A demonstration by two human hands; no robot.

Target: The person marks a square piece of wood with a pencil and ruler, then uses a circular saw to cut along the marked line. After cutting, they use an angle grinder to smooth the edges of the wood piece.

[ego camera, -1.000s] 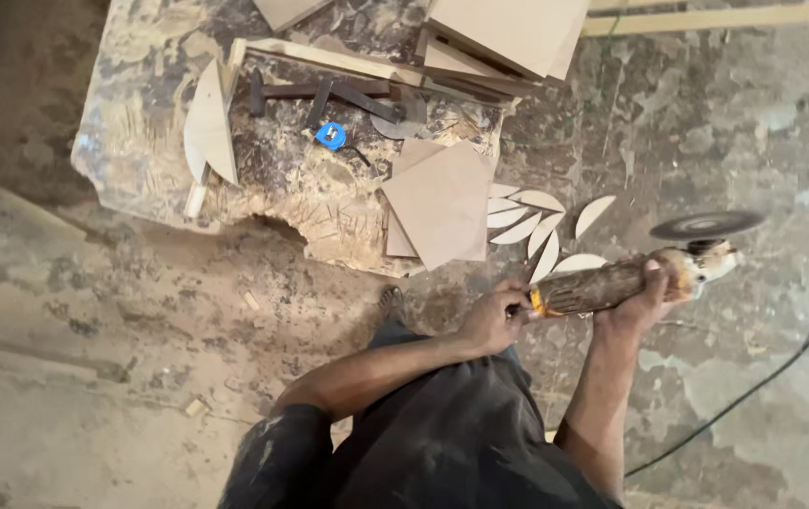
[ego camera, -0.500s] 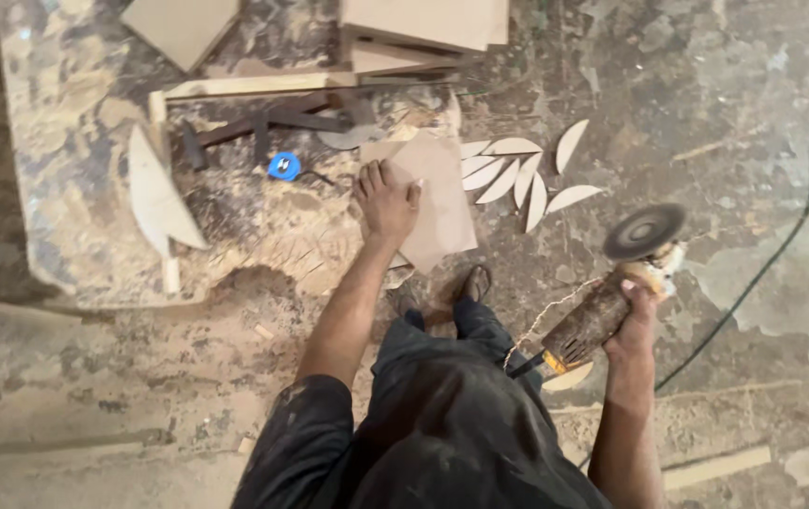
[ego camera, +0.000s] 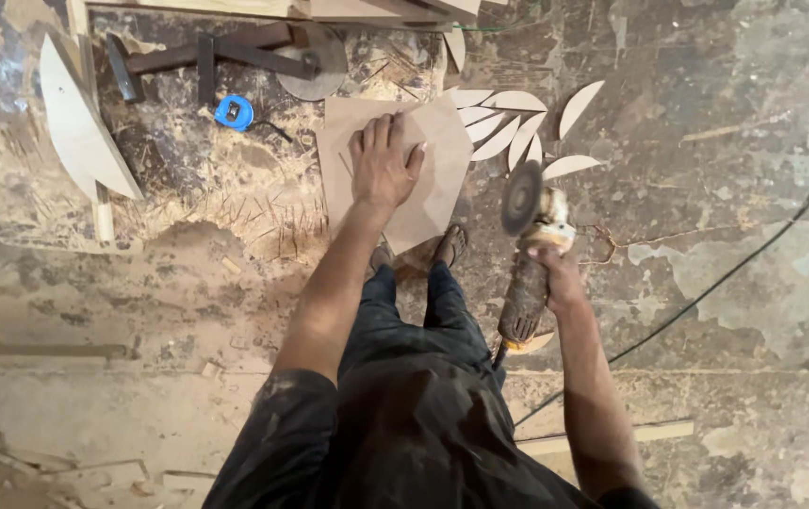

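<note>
My left hand (ego camera: 384, 162) lies flat, fingers spread, on a light brown polygonal board (ego camera: 442, 179) that overhangs the right edge of a worn, dusty work slab (ego camera: 178, 179). My right hand (ego camera: 552, 273) grips the body of an angle grinder (ego camera: 529, 247) held upright beside my legs, with its dark disc (ego camera: 521, 197) just to the right of the board. Several pale leaf-shaped wooden offcuts (ego camera: 508, 123) lie on the floor beyond the board.
On the slab are a blue tape measure (ego camera: 234, 112), a dark metal clamp (ego camera: 206, 57), a round disc (ego camera: 315, 64) and a pale curved cut piece (ego camera: 79, 127). A black cable (ego camera: 743, 259) crosses the stained floor at right. Wood strips (ego camera: 612, 436) lie near my feet.
My view has drawn closer to the slab. My left hand stays pressed on the board, and my right hand has swung the grinder upright and in toward the board's right edge.
</note>
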